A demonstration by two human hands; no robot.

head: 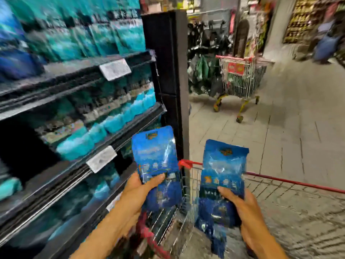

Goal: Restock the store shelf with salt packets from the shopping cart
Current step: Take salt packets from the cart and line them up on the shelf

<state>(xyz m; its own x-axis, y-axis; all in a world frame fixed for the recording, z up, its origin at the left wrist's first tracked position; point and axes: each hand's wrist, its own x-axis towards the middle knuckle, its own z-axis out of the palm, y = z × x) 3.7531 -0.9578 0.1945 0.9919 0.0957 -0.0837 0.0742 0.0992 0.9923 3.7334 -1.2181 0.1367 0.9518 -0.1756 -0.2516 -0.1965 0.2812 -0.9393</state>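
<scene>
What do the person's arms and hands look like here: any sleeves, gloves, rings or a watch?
Both forearms are bare as far as the picture shows, with no sleeve in view. The left hand and right hand wear no gloves. No ring, watch or wristband shows on either, though motion blur softens fine detail.

2 bare forearms, left hand (137, 191) and right hand (242, 210) ungloved
</scene>
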